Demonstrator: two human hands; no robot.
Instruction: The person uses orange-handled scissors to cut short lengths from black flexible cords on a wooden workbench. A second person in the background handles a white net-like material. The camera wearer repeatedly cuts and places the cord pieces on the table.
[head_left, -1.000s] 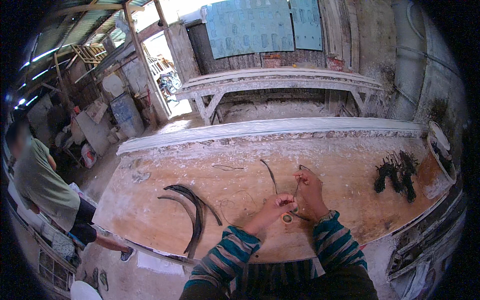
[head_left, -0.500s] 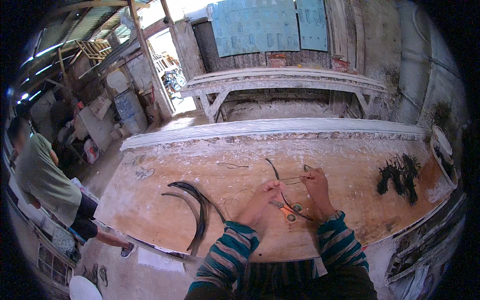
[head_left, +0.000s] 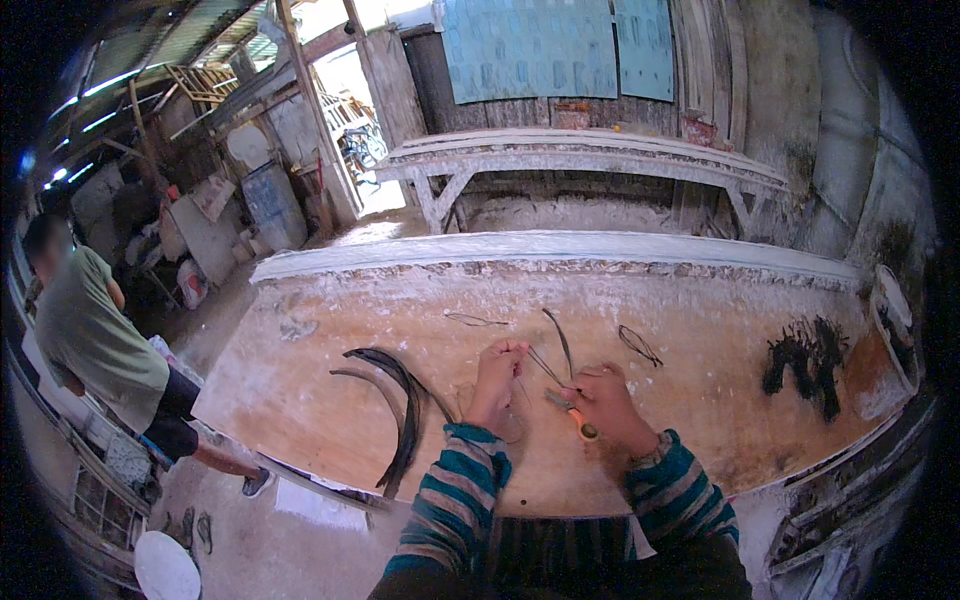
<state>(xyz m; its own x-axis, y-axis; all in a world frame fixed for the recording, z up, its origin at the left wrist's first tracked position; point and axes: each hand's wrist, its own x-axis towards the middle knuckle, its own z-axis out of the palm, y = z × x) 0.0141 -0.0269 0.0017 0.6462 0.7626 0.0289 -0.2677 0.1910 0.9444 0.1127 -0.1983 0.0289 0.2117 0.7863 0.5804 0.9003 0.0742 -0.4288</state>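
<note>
A thin dark strand (head_left: 545,367) is stretched at a slant between my two hands above the wooden tabletop. My left hand (head_left: 496,378) pinches its upper end with closed fingertips. My right hand (head_left: 608,406) is closed on the lower end. Under the right hand lie orange-handled scissors (head_left: 577,417), partly covered by it. Just beyond the hands is a short black strip (head_left: 560,338). Right of that strip, a dark thin loop (head_left: 640,346) lies on the wood. To the left are curved black strips (head_left: 405,425), close to my left forearm.
Another thin loop (head_left: 476,320) lies farther back. Bundles of black strands (head_left: 806,362) rest at the right beside a tipped bucket (head_left: 868,375). A white-crusted ledge (head_left: 560,248) lines the table's far edge, with a bench (head_left: 590,146) behind. A person (head_left: 105,340) stands at the left.
My left hand has moved away and leftward, my right hand nearer and over the scissors. The strand has turned from nearly level to slanted. The loop on the right is now uncovered. The view has shifted slightly.
</note>
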